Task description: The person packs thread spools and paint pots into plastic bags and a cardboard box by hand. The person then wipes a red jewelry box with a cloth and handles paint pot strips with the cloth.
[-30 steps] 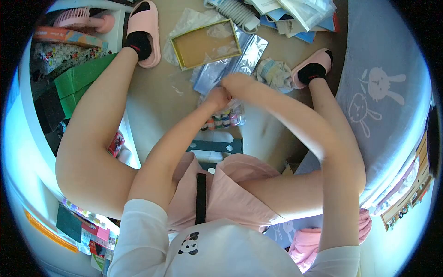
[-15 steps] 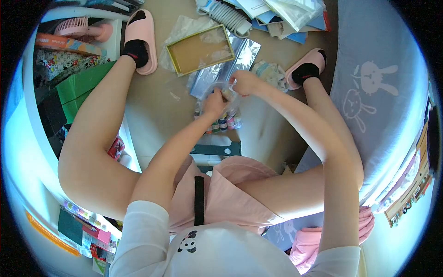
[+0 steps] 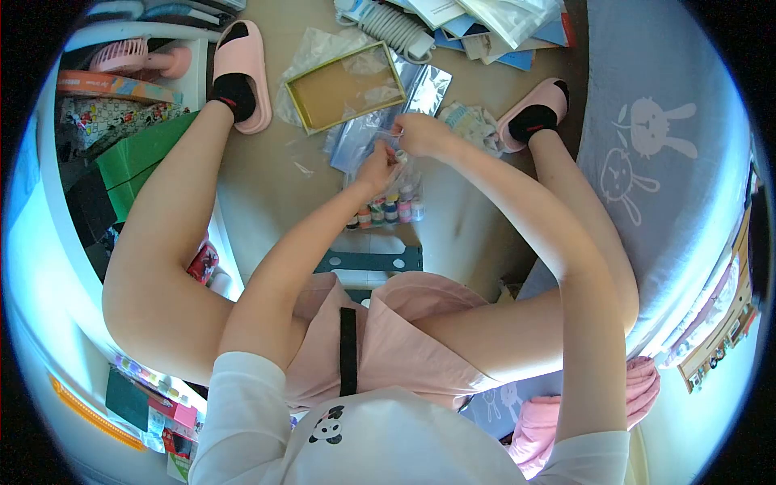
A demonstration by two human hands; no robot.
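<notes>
Left hand (image 3: 380,168): curling around a small pale item (image 3: 401,156). Right hand (image 3: 420,134): apparently pinching clear plastic (image 3: 389,134). Small bottles (image 3: 391,211): resting at six o'clock from both. Advisable: keeping plastic taut.

Single head-worn view. The scene is viewed from above the white short-sleeved shirt (image 3: 364,444), seen nearest; the view is directed forward and steeply down onto the smooth beige floor (image 3: 263,182). Frame corners are blacked out.
</notes>
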